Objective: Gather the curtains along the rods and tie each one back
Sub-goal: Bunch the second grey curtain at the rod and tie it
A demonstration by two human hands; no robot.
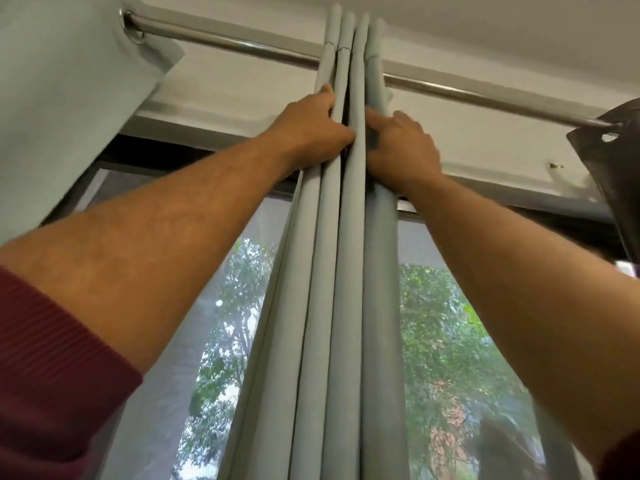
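A pale grey-green curtain hangs bunched into several tight vertical folds from the steel rod in the middle of the view. My left hand grips the left side of the bundle just below the rod, fingers curled into the folds. My right hand grips the right side at the same height, its fingers wrapped round the outer fold. The two hands squeeze the folds together between them.
A second pale curtain hangs spread at the upper left, its ring on the rod. A dark curtain hangs at the right end of the rod. Behind the folds is a window with green trees outside. White ceiling lies close above.
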